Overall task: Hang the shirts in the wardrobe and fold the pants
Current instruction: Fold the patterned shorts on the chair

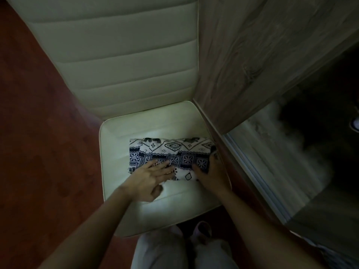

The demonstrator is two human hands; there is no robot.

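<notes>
I am pressing my left hand [149, 178], fingers spread flat, on the folded pants [171, 152] lying across the chair [116, 136] seat. My right hand [210, 176] is covering their right end; I cannot tell its grip. The wardrobe door [252, 55] is crowding the chair's right side.

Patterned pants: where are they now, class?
In the head view the patterned pants lie folded on the chair seat, beside the wooden panel, under the left hand and right hand.
</notes>
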